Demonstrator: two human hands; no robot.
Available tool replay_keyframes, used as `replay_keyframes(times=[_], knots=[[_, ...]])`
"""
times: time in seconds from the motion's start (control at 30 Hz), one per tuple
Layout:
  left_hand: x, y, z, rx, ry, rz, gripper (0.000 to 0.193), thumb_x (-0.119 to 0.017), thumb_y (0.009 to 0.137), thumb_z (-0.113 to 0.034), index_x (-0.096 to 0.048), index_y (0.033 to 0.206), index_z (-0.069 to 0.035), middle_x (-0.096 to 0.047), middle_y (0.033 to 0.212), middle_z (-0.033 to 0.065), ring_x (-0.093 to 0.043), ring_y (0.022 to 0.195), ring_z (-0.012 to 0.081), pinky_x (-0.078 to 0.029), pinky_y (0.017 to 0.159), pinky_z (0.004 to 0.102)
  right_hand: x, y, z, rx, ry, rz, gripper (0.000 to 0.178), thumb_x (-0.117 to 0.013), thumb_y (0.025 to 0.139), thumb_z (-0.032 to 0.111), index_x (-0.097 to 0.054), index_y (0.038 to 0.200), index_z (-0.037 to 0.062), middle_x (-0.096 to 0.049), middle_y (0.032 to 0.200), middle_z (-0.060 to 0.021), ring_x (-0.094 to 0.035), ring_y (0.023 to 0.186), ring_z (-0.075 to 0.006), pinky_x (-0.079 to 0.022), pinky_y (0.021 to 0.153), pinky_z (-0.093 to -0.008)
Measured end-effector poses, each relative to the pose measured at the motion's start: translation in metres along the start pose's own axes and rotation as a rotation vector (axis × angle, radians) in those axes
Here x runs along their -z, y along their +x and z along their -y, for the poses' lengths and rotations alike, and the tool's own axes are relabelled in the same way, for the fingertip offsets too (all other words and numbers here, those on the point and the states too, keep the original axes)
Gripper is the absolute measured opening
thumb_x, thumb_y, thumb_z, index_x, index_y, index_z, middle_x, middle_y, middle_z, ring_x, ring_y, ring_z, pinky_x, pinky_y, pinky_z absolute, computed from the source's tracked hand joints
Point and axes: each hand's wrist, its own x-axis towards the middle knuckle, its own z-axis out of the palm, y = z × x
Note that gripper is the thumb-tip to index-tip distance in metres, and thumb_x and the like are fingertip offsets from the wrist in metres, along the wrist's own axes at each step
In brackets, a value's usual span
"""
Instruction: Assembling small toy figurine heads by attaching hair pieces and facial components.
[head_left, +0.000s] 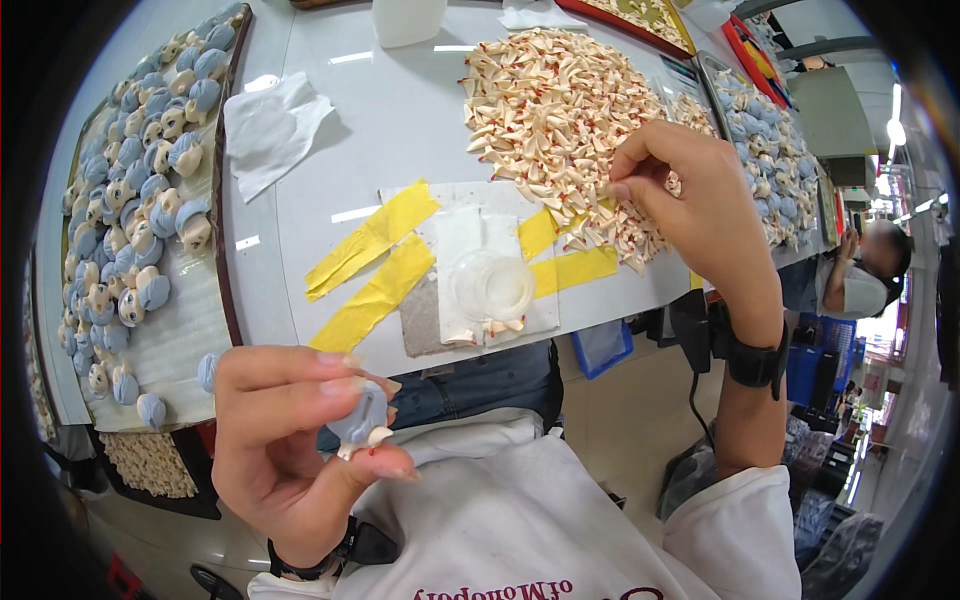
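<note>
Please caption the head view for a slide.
The left hand holds a blue-and-cream part while the right hand is over a pile of cream, red-tipped pieces.

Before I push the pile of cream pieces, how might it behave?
The pile will probably spread, since its pieces lie loosely heaped. Each seems light, being so small. Their curved, pointed shapes suggest sliding or rocking rather than rolling.

A glossy white worktable (395, 125) stretches toward 12 o'clock, mirroring strips of light, while pale floor (610, 420) shows between 4 and 5, blue crates (845, 343) stand at 3 and a bright lamp (896, 131) glows at 2.
</note>
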Motion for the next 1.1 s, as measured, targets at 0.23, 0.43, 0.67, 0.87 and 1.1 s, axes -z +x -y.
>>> replay_keyframes(times=[0.23,0.43,0.67,0.87,1.1], knots=[[0.006,-0.001,0.003,-0.017,-0.08,0.046,0.049,-0.077,0.064,-0.001,-0.05,0.105,0.003,-0.045,0.103,0.0166,-0.059,0.079,0.0222,-0.054,0.07,0.0298,0.011,-0.012,0.011,-0.042,0.163,-0.258,0.005,-0.06,0.075,0.0,-0.056,0.076,-0.0014,-0.059,0.069,-0.0041,-0.055,0.062,-0.0097,-0.044,0.061,-0.0215],[0.004,-0.001,0.005,-0.039,-0.074,0.046,0.053,-0.074,0.063,0.004,-0.05,0.11,0.001,-0.05,0.099,0.0176,-0.056,0.084,0.0237,-0.049,0.071,0.0298,0.01,-0.039,0.031,-0.152,0.587,-0.353,0.012,-0.061,0.075,-0.006,-0.059,0.087,-0.0039,-0.061,0.085,-0.0055,-0.056,0.077,-0.0087,-0.044,0.07,-0.0205],[0.018,0.004,0.005,-0.098,0.083,0.246,0.039,-0.072,0.065,0.002,-0.056,0.1,0.002,-0.051,0.097,0.0162,-0.055,0.085,0.0226,-0.048,0.074,0.0315,-0.012,-0.042,0.05,-0.01,0.608,-0.289,0.014,-0.06,0.072,-0.009,-0.057,0.083,-0.0019,-0.056,0.087,-0.0093,-0.053,0.08,-0.0148,-0.042,0.073,-0.0241],[0.004,-0.002,-0.002,0.236,-0.187,-0.005,0.041,-0.075,0.07,-0.023,-0.048,0.098,-0.008,-0.044,0.101,0.0113,-0.051,0.089,0.0208,-0.044,0.073,0.0266,-0.034,-0.034,0.068,0.173,0.404,-0.281,0.018,-0.063,0.065,-0.012,-0.061,0.079,-0.001,-0.054,0.084,-0.0087,-0.052,0.076,-0.0162,-0.042,0.069,-0.0252],[0.012,0.001,0.011,-0.126,-0.161,0.074,0.016,-0.068,0.069,0.003,-0.06,0.082,-0.001,-0.045,0.103,0.0201,-0.057,0.086,0.0224,-0.05,0.076,0.0306,-0.037,-0.033,0.073,0.262,0.098,-0.347,0.02,-0.064,0.059,-0.013,-0.062,0.074,-0.0003,-0.055,0.076,-0.0078,-0.052,0.071,-0.0184,-0.041,0.062,-0.0255]])
